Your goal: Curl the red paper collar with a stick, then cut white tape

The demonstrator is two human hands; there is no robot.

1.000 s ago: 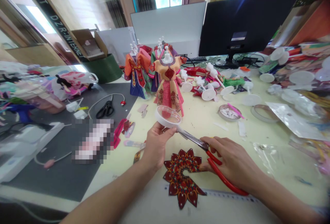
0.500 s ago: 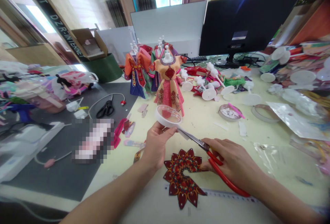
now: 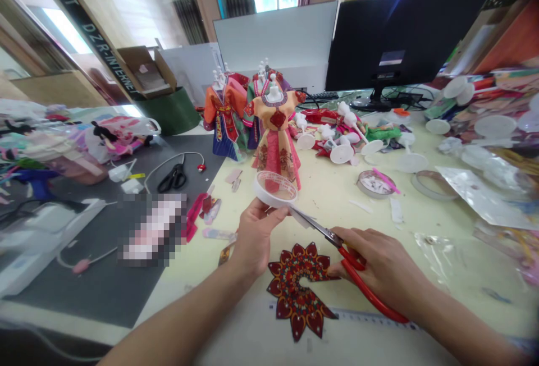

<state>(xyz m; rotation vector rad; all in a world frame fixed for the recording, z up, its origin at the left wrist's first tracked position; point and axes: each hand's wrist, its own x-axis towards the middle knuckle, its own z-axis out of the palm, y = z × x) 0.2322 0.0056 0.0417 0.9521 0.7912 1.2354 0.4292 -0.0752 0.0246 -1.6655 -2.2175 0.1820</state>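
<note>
My left hand (image 3: 255, 237) holds a white roll of tape (image 3: 273, 189) up above the table, with a short strip of tape hanging from its right side. My right hand (image 3: 379, 268) grips red-handled scissors (image 3: 337, 242); their blades point up-left and meet that strip just below the roll. Under both hands a dark red flower-shaped paper collar (image 3: 297, 290) with a notch cut into it lies flat on the pale yellow table (image 3: 337, 200). A ruler (image 3: 362, 316) lies along the table's near edge beneath my right wrist.
Small mannequins in paper costumes (image 3: 273, 130) stand behind the roll. White doll stands (image 3: 341, 152) and other tape rolls (image 3: 374, 183) lie to the right. Black scissors (image 3: 172, 178) rest on a dark mat (image 3: 105, 282) at left. A monitor (image 3: 396, 40) stands at the back.
The scissors have slid slightly down and right along the tape strip. Both hands otherwise stay in place.
</note>
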